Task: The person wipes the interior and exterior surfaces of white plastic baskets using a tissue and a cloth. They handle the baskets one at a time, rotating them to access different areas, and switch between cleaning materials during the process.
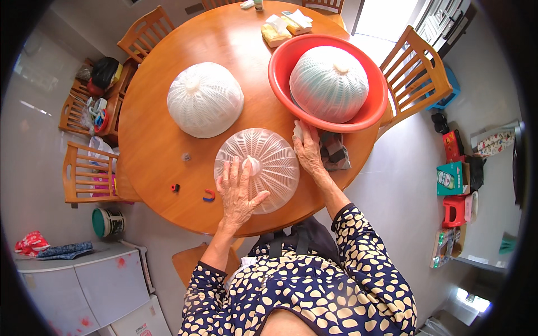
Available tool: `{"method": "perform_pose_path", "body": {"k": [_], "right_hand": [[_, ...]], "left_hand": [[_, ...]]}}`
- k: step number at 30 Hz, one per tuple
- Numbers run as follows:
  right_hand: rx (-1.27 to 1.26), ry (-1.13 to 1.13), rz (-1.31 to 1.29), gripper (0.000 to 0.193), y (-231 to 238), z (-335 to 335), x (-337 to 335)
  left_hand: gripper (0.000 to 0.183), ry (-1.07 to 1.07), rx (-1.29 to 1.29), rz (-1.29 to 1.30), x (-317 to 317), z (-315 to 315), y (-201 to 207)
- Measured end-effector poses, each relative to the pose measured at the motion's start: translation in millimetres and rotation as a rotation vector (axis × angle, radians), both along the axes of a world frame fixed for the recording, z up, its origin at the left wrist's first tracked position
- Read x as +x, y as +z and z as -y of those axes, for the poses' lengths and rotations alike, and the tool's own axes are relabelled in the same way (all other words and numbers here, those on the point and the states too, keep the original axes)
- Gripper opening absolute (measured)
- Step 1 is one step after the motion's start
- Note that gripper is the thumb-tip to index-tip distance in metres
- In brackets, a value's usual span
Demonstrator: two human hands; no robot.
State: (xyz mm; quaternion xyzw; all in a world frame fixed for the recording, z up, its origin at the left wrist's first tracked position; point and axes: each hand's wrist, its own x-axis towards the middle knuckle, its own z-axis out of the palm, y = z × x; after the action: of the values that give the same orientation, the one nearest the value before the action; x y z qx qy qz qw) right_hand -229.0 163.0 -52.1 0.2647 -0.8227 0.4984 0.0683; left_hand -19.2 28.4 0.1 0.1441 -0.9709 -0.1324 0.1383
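A white slotted plastic dome cover point(277, 168) with a knob on top sits near the front edge of the round wooden table point(151, 168). My left hand point(238, 193) lies on this dome beside its knob, fingers spread and nothing gripped. Just right of the dome, my right hand point(310, 150) is closed on a small white piece point(298, 130) that looks like cloth or tissue. Next to that hand lies a clear bag with dark contents point(335, 152). A second white dome cover point(206, 101) stands farther back on the left. Another pale dome point(329, 84) rests inside a red basin point(280, 78).
On the table lie a red and blue horseshoe magnet point(209, 195), a small red and black piece point(175, 188) and a small clear object point(186, 157). Tissue packs point(276, 32) lie at the back. Wooden chairs point(417, 78) surround the table. A green-lidded bucket point(106, 222) stands left.
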Motion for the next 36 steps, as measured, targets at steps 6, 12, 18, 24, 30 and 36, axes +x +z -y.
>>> {"method": "perform_pose_path", "body": {"k": [6,12,18,24,30,36], "right_hand": [[0.562,-0.315,-0.349,0.059,4.0,-62.4,17.8],[0.499,-0.36,0.279,0.043,-13.9,-112.9,-16.5],[-0.664,0.042,0.843,0.012,17.8,-120.6,7.4],[-0.386,-0.138,0.517,0.014,33.2,-104.0,33.0],[-0.21,-0.035,0.157,0.028,58.2,-24.4,83.3],[0.078,0.168,-0.346,0.044,68.5,-13.9,121.9]], "left_hand": [[0.093,0.028,0.0,0.065,3.9,0.0,6.9],[0.092,0.03,0.004,0.073,2.0,-1.1,7.5],[0.09,0.033,-0.003,0.061,5.1,0.0,7.6],[0.09,0.022,-0.029,0.02,5.6,2.3,3.2],[0.09,0.006,-0.057,-0.006,2.8,2.7,-4.2],[0.089,-0.011,-0.032,-0.04,7.8,5.1,-6.3]]}}
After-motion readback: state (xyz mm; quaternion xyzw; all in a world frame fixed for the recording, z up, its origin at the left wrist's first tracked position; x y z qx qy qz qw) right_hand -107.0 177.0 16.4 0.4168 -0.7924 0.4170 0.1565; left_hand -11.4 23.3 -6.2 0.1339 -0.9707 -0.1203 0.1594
